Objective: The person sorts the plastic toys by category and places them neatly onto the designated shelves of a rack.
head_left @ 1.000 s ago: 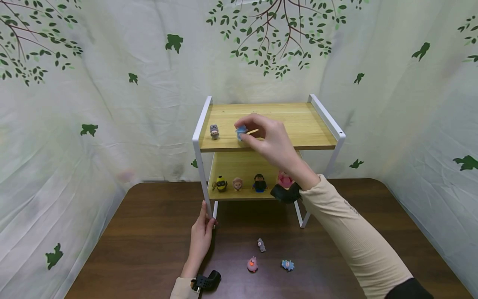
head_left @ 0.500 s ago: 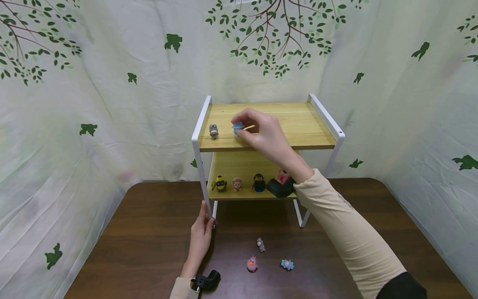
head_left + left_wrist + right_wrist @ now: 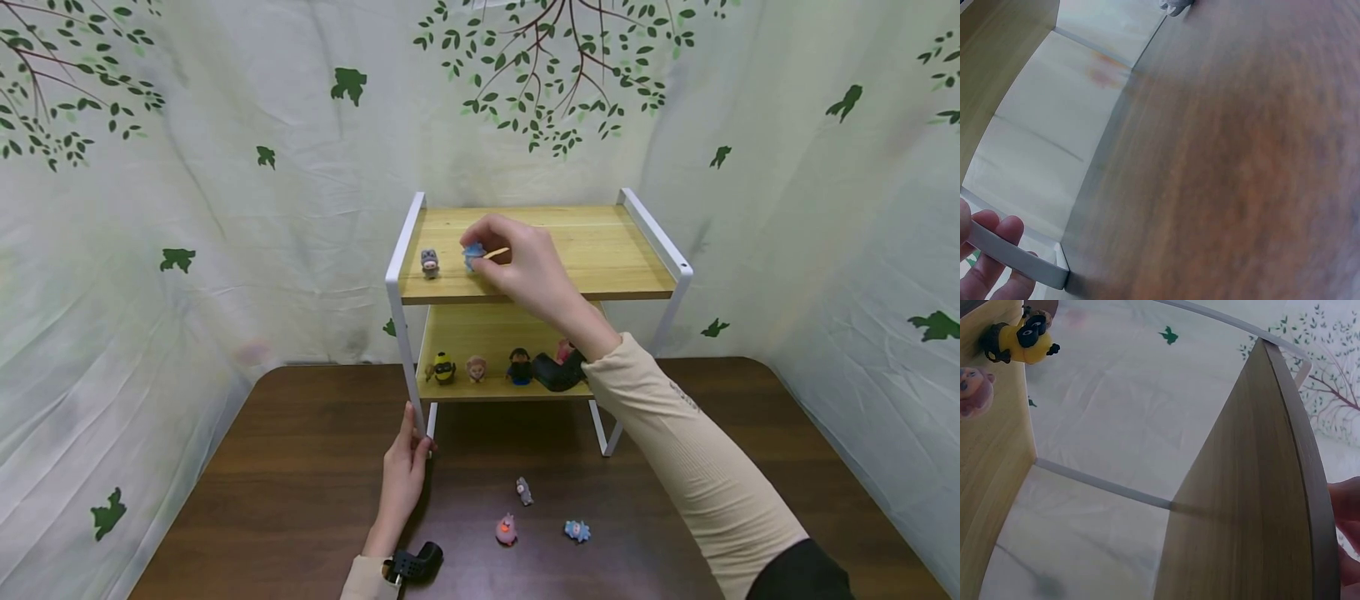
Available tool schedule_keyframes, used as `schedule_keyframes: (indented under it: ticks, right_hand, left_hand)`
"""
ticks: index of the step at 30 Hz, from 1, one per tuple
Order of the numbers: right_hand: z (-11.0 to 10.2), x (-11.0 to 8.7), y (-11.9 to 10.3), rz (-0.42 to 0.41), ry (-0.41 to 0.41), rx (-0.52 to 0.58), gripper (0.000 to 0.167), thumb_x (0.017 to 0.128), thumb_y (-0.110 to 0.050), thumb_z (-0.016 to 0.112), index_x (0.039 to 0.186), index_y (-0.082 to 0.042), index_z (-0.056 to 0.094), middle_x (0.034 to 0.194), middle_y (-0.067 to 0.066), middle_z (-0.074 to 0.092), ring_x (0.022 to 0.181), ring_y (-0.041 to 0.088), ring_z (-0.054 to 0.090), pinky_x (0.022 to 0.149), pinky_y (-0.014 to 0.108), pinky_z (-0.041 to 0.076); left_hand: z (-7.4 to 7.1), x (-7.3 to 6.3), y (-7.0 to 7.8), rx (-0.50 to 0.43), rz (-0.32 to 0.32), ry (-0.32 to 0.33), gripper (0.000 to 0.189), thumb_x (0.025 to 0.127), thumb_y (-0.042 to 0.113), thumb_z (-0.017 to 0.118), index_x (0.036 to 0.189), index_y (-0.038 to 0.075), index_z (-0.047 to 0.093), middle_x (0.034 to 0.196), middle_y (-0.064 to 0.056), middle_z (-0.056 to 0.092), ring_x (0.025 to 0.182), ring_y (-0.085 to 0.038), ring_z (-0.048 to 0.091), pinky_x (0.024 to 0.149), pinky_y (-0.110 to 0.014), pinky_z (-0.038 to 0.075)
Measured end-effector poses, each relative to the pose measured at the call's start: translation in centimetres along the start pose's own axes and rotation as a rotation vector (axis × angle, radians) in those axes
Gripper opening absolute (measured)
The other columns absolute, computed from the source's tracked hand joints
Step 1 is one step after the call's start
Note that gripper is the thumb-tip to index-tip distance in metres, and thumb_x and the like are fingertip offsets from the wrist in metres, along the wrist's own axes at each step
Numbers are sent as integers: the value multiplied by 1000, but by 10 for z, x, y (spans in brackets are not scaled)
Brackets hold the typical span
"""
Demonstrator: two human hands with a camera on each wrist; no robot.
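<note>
My right hand (image 3: 521,262) pinches a small blue figurine (image 3: 473,255) between thumb and fingertips, close over the front left part of the upper shelf board (image 3: 577,242). To its left a grey figurine (image 3: 430,264) stands upright on the same board. Low on the left side, my left hand (image 3: 403,475) grips the white leg (image 3: 415,392) of the shelf rack. In the left wrist view, fingers (image 3: 1007,231) curl round that white leg (image 3: 1019,259). The right wrist view looks beneath the upper board, and the board's edge (image 3: 1310,487) hides the blue figurine there.
On the lower shelf stand a yellow figurine (image 3: 444,368), a tan one (image 3: 476,368), a dark-haired one (image 3: 520,367) and a pink one (image 3: 564,350) partly behind the wrist camera. A grey figurine (image 3: 524,491), a pink one (image 3: 506,529) and a blue one (image 3: 577,531) lie on the brown table (image 3: 315,500).
My right hand has moved a little left and up over the upper board with the blue figurine, nearer the grey one. The left hand stays on the leg.
</note>
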State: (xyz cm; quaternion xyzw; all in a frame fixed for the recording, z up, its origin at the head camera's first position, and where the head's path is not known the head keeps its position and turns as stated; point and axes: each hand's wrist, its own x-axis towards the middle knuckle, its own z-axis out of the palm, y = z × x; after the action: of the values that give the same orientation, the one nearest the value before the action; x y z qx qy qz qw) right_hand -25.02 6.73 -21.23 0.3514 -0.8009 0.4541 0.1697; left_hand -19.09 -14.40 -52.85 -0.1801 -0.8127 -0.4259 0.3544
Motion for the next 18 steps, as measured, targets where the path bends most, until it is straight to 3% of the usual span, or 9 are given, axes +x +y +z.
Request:
schedule_keyframes:
  ticks: [18]
  right_hand:
    - [5,2,3,-31,-10,-13,16,87,3,65,104,4,64,99,10,66,90,18,62,76,24,51]
  left_hand:
    - [-1,1,1,-6,-20,-11,89,86,-15,60,154,20,15,75,-9,57,66,-21,61,57,-32,49]
